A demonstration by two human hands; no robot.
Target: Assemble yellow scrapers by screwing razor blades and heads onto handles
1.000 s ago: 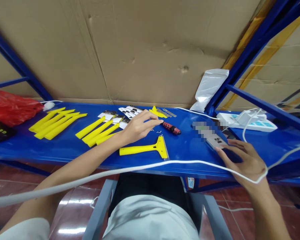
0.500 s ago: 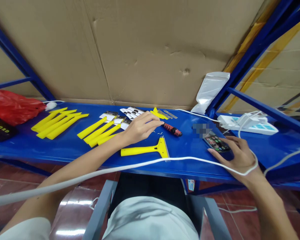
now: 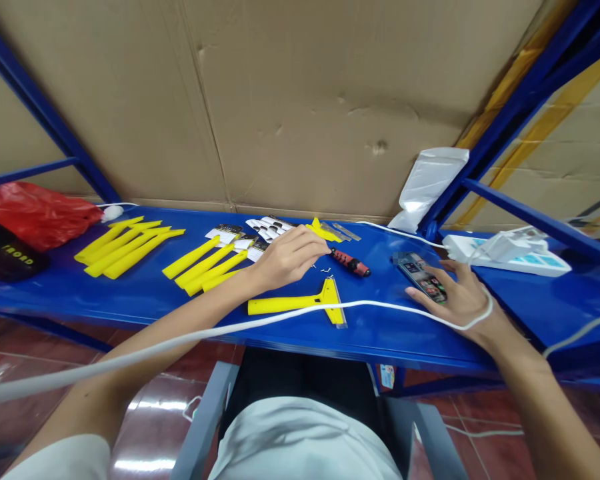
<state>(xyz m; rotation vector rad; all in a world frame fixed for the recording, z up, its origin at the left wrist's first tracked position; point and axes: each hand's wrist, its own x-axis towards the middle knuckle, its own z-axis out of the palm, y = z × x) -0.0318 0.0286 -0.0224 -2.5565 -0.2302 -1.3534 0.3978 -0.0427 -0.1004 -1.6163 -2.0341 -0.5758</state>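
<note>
My left hand (image 3: 295, 257) is over the bench with its fingers pressed together. Their tips are beside the front end of a red and black screwdriver (image 3: 351, 262), and whatever they may hold is hidden. At the right, my right hand (image 3: 463, 297) has its thumb and fingers around the near end of a smartphone (image 3: 420, 272) with a lit screen. Between my hands and closer to me lies a yellow scraper (image 3: 285, 305) with a blade along its head. A few small screws (image 3: 325, 270) are scattered just above that head.
Yellow handles (image 3: 130, 250) lie in two groups at left, near printed cards (image 3: 225, 233). Loose blades (image 3: 347, 231) lie at the back. A white cable (image 3: 220, 329) crosses in front of both arms. A power strip (image 3: 510, 257) and a red bag (image 3: 45, 213) occupy the ends.
My right hand has moved left with the smartphone, which now lies farther from the bench's right end. My left hand stays by the screwdriver. The whole view has shifted slightly.
</note>
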